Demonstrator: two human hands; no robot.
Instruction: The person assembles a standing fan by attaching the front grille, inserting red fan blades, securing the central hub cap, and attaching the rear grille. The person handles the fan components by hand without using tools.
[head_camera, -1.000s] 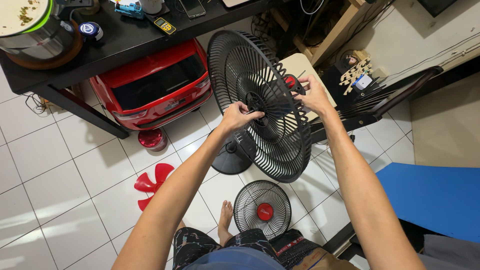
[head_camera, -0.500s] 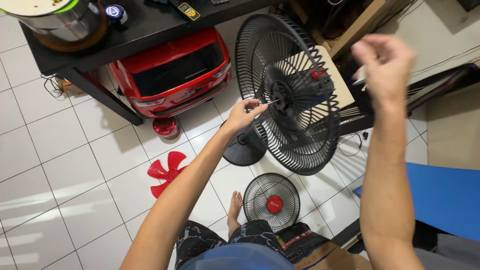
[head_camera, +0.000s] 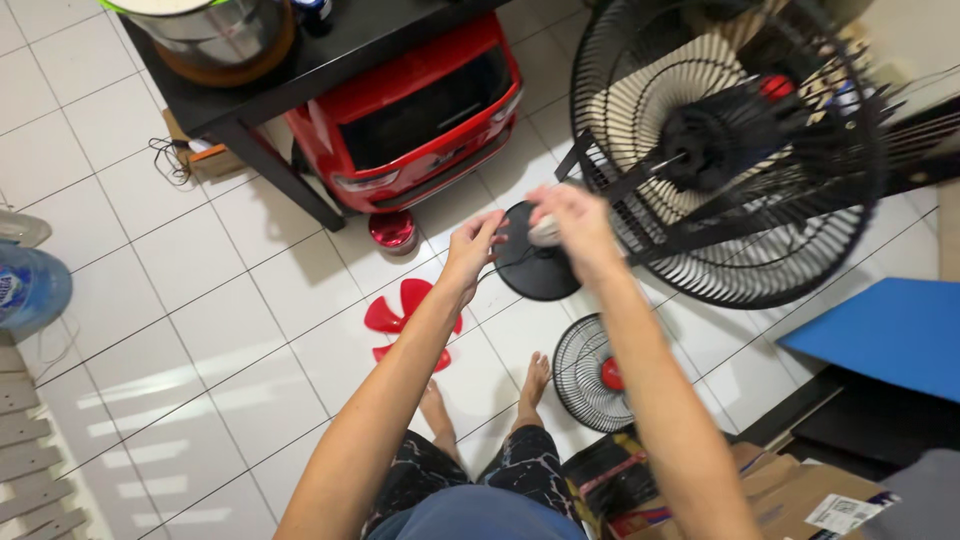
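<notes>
My two hands meet in front of me, above the round black fan base (head_camera: 535, 270). My right hand (head_camera: 572, 222) is closed on a small pale part (head_camera: 545, 232), which is blurred. My left hand (head_camera: 472, 250) is just to its left with fingers curled toward that part; whether it grips anything is unclear. The black standing fan with its rear grille (head_camera: 800, 250) and bare motor hub (head_camera: 700, 140) stands to the upper right, apart from both hands. A red fan blade (head_camera: 400, 312) lies on the tiles under my left forearm. The front grille (head_camera: 580, 385) with a red centre lies by my feet.
A red toy car (head_camera: 420, 110) is parked under a black table (head_camera: 300, 65) that carries a metal pot (head_camera: 215, 30). A water bottle (head_camera: 25, 285) stands far left. A blue mat (head_camera: 890, 335) lies right, and cardboard boxes (head_camera: 790, 490) sit at the lower right.
My left hand has let go of the fan's shaft. My right hand came down from beside the fan, and both hands now meet over the base. The view has shifted left and down.
</notes>
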